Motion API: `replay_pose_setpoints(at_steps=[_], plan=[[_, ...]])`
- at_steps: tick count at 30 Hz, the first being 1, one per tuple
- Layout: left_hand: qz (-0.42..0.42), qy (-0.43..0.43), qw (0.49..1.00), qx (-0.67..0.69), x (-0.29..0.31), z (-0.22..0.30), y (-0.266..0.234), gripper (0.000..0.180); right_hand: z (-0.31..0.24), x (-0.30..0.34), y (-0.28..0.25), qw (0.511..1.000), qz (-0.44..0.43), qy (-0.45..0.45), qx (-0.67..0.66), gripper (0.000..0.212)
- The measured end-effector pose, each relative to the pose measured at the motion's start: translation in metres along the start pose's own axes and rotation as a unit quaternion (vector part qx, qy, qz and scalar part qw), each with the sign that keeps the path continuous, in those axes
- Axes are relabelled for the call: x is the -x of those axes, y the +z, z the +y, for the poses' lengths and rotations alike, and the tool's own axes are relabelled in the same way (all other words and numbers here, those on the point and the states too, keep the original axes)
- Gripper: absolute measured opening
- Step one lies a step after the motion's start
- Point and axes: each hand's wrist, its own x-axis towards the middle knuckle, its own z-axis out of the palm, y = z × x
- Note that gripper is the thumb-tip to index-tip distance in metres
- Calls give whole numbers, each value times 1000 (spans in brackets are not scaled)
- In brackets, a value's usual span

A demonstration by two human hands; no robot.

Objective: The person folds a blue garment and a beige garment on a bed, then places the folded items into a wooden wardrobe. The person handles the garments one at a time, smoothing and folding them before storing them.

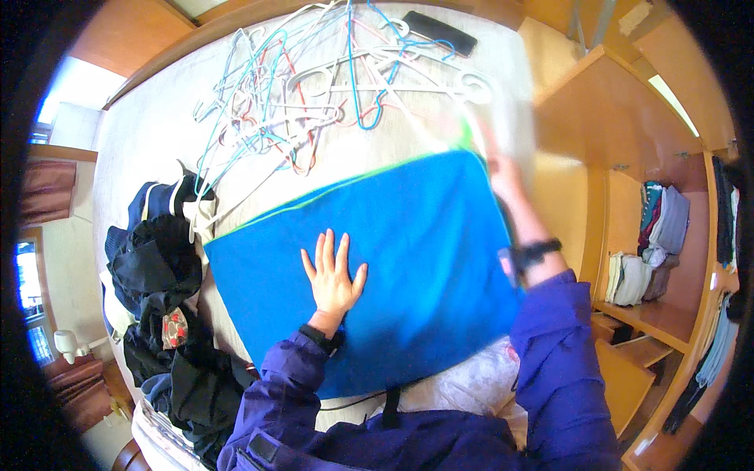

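A blue cloth [408,228] with a bright green edge lies spread in front of me, looking folded, with layered edges along its far side. Flat on its left half rests my left hand [335,276], fingers stretched out and spread. My right hand [503,169] is at the cloth's far right corner, its fingers smeared by motion. Beside those fingers a blurred green bit of the edging sticks up. Whether the right hand grips that corner cannot be made out.
Tangled white, blue and red hangers [283,102] cover the far part of the pale surface, near a black flat object [441,33]. Dark clothes [157,267] are heaped at the left. To the right stands an open wooden wardrobe [652,314] with folded clothes [664,220].
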Motion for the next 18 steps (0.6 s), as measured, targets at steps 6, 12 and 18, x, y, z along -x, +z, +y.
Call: replay_pose_setpoints(at_steps=[6,12,18], plan=[[3,-1,1000,8,-2,-1,1,65,-37,-52,-2,991,62,-46,107,24],[-2,-8,1000,15,-2,-3,3,67,-71,-110,4,965,190,-128,124,22],[4,-12,1000,12,-3,-4,5,63,-81,-118,2,976,132,-136,105,24]])
